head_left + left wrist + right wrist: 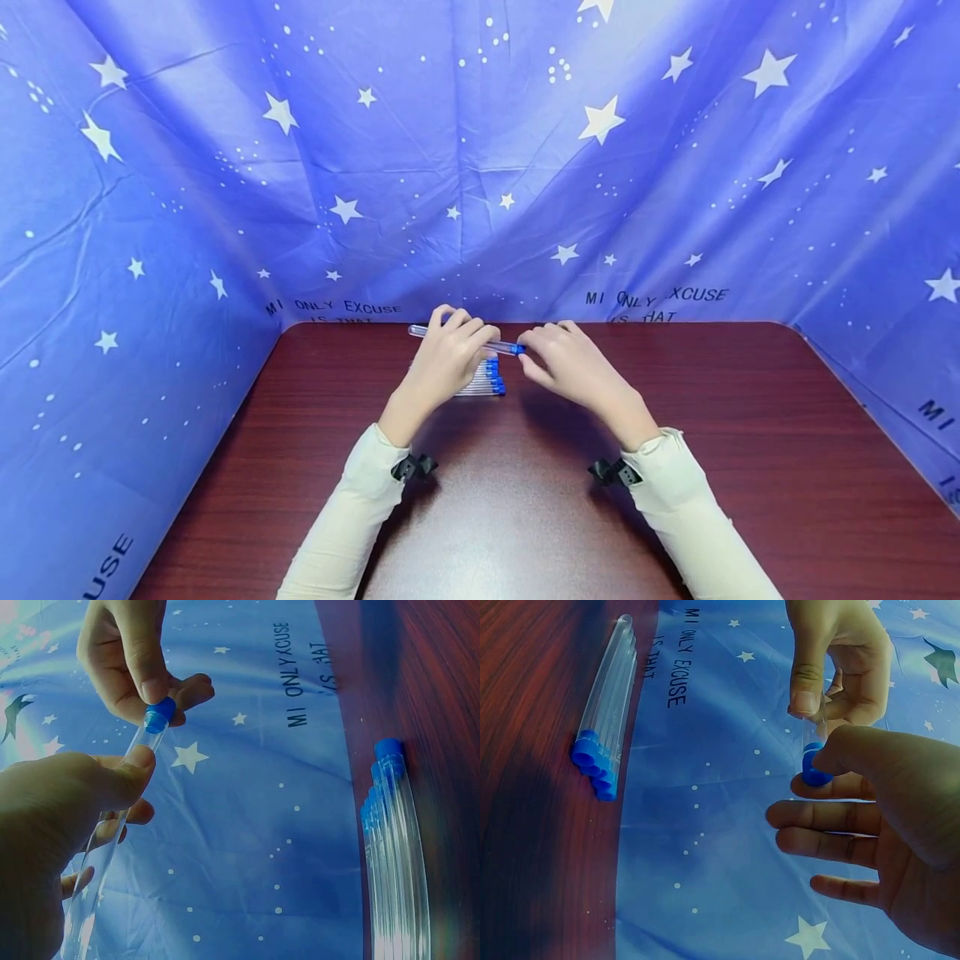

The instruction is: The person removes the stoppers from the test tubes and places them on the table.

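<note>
My left hand [450, 354] grips a clear test tube [94, 881] around its body, thumb along it near the capped end. The tube is held above the table, its rounded end to the left in the head view. At its other end sits a blue cap [815, 766], which my right hand [573, 367] pinches between thumb and index finger; the other fingers of that hand stretch out apart. Through the clear wall the cap's lower part shows inside the tube mouth. Below the hands lies a row of capped test tubes [397, 847], partly hidden by the left hand in the head view.
The dark red wooden table [495, 500] runs back to a blue star-printed cloth [465, 167] hanging behind it and along both sides. The row of tubes lies side by side near the far edge, blue caps to the right.
</note>
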Tool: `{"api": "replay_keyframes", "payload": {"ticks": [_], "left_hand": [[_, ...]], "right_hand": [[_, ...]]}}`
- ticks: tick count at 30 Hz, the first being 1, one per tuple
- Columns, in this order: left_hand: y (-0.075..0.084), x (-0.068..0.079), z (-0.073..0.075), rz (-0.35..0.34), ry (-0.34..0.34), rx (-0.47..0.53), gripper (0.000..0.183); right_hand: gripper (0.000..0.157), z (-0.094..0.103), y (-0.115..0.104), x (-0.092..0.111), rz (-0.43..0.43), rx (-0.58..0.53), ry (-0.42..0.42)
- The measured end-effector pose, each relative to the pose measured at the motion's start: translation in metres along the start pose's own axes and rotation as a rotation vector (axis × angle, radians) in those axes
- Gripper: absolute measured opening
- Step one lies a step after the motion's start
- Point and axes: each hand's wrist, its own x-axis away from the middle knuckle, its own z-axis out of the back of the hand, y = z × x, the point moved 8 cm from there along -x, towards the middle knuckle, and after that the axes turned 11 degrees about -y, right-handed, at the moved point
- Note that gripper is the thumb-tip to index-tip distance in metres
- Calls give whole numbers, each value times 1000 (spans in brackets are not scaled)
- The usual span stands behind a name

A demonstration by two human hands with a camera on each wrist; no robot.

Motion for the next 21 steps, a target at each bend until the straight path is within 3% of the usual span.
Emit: {"api": "replay_keyframes", "payload": {"ticks": [6, 21], "left_hand": [[0, 0, -1, 9, -6, -13, 17], [-1, -1, -2, 24, -16, -39, 13]], "right_hand": [[15, 2, -3, 0, 47, 21, 63], [14, 3, -8, 1, 102, 44, 124]]}}
